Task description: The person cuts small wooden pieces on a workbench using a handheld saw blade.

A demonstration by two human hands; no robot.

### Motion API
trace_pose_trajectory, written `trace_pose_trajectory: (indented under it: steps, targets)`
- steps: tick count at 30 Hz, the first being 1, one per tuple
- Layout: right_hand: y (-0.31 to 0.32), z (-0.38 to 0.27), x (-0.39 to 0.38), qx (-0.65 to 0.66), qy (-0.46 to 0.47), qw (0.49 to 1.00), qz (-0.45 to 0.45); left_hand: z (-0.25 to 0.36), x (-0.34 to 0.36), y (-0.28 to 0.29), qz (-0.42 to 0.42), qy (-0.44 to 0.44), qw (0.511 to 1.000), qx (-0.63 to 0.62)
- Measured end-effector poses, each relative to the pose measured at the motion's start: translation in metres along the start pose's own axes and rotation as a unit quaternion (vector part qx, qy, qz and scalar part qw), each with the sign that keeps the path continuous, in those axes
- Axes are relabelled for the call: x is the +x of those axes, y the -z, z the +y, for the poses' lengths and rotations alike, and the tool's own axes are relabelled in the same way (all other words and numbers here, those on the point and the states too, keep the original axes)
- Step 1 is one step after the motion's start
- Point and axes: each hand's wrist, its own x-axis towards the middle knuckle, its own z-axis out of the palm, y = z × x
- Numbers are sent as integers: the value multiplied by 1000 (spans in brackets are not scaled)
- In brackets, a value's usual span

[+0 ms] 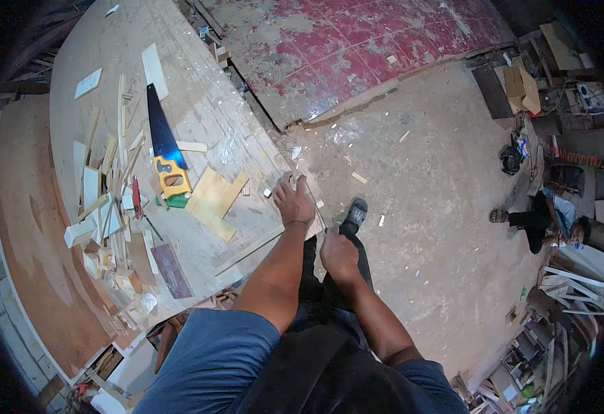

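Our left hand (pixel 293 200) was at the edge of the worktable (pixel 257 221), fingers parted and bent, just beside a small white block (pixel 267 193). Our right hand (pixel 338 254) was curled into a fist, contents indiscernible. A yellow-handled saw (pixel 166 145) lay farther off.

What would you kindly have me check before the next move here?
1. Left hand away from the saw: ok, it is at the table's right edge.
2. Right hand empty: cannot tell, it is curled with its palm hidden.
3. Saw lying flat: ok, on the table.
4. Table free of clutter: not ok, wood scraps crowd its left side.
5. Other person away from the table: ok, well off to the right.
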Motion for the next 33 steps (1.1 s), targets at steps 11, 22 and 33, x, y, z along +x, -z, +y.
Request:
trace_pose_trajectory:
  steps: [11,22,33]
  targets:
    - [9,-19,2,25,-23,999,1,-7,1,1,11,6,1000,-4]
    - [1,-20,20,16,-39,999,-6,-7,0,3,15,12,999,-27]
    - [8,-28,26,11,-56,998,-16,-8,4,2,35,1,999,-22]
